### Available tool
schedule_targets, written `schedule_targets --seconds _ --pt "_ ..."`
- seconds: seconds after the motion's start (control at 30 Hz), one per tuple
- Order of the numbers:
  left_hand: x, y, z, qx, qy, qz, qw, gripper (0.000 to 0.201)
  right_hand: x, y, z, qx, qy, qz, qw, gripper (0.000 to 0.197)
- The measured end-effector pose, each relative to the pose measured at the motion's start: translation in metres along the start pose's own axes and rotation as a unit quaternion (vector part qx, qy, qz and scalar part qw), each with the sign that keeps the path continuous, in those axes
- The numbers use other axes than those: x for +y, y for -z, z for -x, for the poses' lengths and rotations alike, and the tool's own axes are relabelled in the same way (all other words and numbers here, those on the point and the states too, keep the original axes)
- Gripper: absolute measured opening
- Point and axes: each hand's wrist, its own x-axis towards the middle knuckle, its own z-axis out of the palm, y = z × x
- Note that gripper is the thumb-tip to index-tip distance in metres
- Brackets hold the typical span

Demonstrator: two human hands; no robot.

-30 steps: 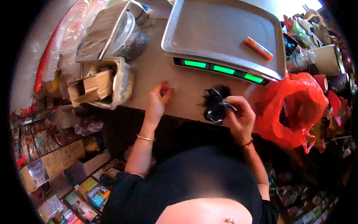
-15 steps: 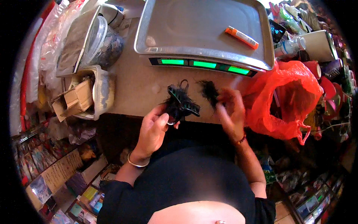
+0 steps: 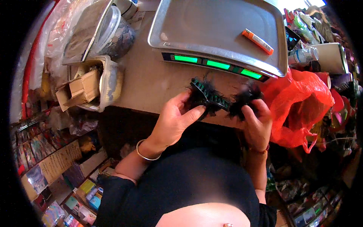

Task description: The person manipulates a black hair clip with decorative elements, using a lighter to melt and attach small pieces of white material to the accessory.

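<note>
My left hand (image 3: 176, 119) is closed around a black claw-shaped hair clip (image 3: 209, 97) with dark green-tinted teeth and wispy black fuzz about it. The thumb presses along its near side, and the toothed edge slants down to the right. Between the thumb and fingers of my right hand (image 3: 258, 120) is a fluffy black tuft (image 3: 245, 99), slightly blurred. The tuft is right beside the clip's right end; whether they touch or join I cannot tell. Both hands are held over the near edge of the table (image 3: 141, 81).
Beyond the hands stands a scale with a metal tray (image 3: 211, 26), an orange tube (image 3: 258, 41) lying on it. A red plastic bag (image 3: 278, 128) is at the right. At the left are a plastic tub (image 3: 113, 83) with cardboard pieces and a clear container (image 3: 119, 41).
My left hand has moved right and up, turning the hair clip. My right hand has shifted right with the tuft, now plainly pinched. The clip and tuft are closer; the view has shifted slightly.
</note>
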Motion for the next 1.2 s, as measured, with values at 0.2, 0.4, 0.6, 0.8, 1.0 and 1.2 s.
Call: schedule_targets --seconds 0.2,0.4,0.6,0.8,1.0,1.2 --pt "0.016 -0.019 0.000 -0.024 -0.016 -0.053 0.998 0.032 -0.015 -0.002 0.022 -0.025 0.343 -0.035 0.938 0.032" --pt "0.013 -0.019 0.004 -0.028 -0.052 -0.010 0.998 0.037 -0.045 -0.010 0.030 -0.039 0.430 0.123 0.894 0.030" --pt "0.018 -0.020 0.013 -0.017 -0.164 -0.172 0.971 0.040 -0.045 -0.015 0.037 -0.008 0.420 0.135 0.897 0.029" --pt "0.025 -0.016 0.013 -0.032 -0.274 -0.343 0.898 0.037 -0.041 -0.013 0.035 -0.017 0.431 0.124 0.894 0.030" --pt "0.027 -0.015 0.011 -0.052 -0.286 -0.369 0.883 0.034 -0.037 -0.012 0.030 -0.040 0.476 0.079 0.875 0.029" --pt "0.029 -0.017 0.009 -0.061 -0.294 -0.372 0.878 0.033 -0.040 -0.009 0.032 -0.078 0.470 0.075 0.876 0.033"
